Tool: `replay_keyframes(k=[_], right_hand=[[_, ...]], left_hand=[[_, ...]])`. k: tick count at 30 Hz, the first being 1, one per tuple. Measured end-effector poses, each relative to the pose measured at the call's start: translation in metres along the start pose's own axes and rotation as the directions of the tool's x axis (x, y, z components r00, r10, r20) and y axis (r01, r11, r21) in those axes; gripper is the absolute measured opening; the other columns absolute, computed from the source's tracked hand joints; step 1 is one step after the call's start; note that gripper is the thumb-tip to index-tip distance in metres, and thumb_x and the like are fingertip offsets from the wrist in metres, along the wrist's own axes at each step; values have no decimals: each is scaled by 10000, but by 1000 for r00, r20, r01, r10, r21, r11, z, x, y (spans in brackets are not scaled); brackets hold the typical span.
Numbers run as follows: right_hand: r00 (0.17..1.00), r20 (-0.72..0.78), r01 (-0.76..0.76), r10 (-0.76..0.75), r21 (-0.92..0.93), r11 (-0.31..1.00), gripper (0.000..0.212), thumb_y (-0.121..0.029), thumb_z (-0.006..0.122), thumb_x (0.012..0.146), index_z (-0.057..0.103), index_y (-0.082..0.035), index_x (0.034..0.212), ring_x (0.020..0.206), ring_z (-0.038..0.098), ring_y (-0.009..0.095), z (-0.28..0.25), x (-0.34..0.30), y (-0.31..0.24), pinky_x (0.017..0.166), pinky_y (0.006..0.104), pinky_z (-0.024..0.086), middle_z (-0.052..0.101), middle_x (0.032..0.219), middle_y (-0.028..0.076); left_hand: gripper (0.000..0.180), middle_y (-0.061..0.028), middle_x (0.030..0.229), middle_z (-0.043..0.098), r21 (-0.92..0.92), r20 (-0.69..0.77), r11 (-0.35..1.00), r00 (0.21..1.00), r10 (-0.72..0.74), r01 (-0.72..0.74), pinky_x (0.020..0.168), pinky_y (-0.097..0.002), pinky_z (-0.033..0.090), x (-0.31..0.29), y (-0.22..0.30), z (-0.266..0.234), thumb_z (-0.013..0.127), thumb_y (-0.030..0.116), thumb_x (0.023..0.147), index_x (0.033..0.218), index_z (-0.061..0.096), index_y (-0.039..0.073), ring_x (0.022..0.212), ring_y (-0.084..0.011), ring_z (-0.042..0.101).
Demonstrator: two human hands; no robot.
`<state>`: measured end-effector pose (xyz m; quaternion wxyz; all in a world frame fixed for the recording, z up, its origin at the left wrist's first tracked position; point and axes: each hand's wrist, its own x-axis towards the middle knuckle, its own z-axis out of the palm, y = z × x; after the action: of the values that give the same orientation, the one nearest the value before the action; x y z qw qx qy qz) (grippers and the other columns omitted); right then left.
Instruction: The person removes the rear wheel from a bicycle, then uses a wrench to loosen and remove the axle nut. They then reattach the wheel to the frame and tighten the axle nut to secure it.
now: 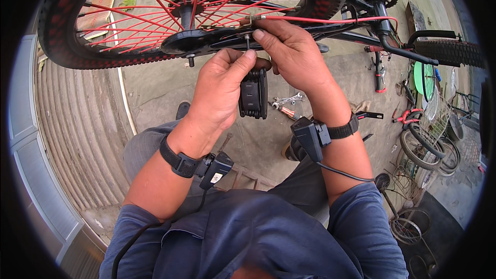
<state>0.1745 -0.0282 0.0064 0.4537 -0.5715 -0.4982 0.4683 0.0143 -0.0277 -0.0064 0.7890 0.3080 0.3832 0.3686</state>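
Note:
A bicycle wheel [150, 0] with red spokes and a black tyre is raised in front of me. My left hand [214, 88] is closed around a black folding multi-tool [253, 95]. The tool's thin hex key [247, 42] points up to a bolt on the black brake arm [222, 37] beside the hub. My right hand [297, 54] is closed on that arm, its thumb beside the bolt and its index finger near the metal cable fitting. The red brake cable [325, 19] runs right from there along the frame. My fingers hide part of the fitting.
Wrenches [289, 98] and a screwdriver [290, 112] with a striped handle lie on the concrete below my hands. A red-and-black tool [380, 72] lies further right. Red-handled cutters [408, 116], a wire basket [436, 116] and loose wheels [421, 147] crowd the right side.

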Motion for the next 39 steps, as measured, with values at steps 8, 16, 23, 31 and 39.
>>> replay_keyframes(k=[8,16,23,31,39], right_hand=[[1000,7,4,-4,-13,1000,307,-153,618,963,645,59,1183,974,657,193,0,0,0,853,311,518,693,1077,162],[999,3,37,-37,-76,996,303,-159,623,959,652,47,1180,959,664,206,-1,0,0,843,322,518,694,1071,169],[1000,12,25,-25,-51,998,302,-159,612,966,648,47,1183,899,672,193,-1,1,0,774,318,540,697,1026,149],[995,42,-97,95,47,994,325,-183,589,984,624,23,1233,713,670,141,0,-2,-6,450,271,554,687,999,97],[999,9,43,-42,-85,995,292,-133,616,958,653,47,1186,953,673,194,-2,1,0,846,320,523,701,1065,165]], left_hand=[[163,-96,955,690,39,2,999,1000,-2,2,795,-287,511,0,0,1,592,193,1001,1026,596,32,877,-148,652],[186,-52,868,625,-268,118,945,980,-158,185,733,-323,500,-2,3,-1,560,282,1010,1005,570,96,832,-195,616],[182,-33,868,615,-358,152,904,970,-189,233,784,-382,521,-1,2,0,557,289,1013,1007,576,108,853,-200,613],[155,-52,941,634,-197,41,977,996,-76,82,911,-429,529,1,-5,1,537,238,1026,1051,581,91,934,-177,630],[145,6,802,532,-12,-55,1000,998,-28,27,730,-326,508,-9,-10,7,586,254,1005,1026,566,112,755,-114,542]])
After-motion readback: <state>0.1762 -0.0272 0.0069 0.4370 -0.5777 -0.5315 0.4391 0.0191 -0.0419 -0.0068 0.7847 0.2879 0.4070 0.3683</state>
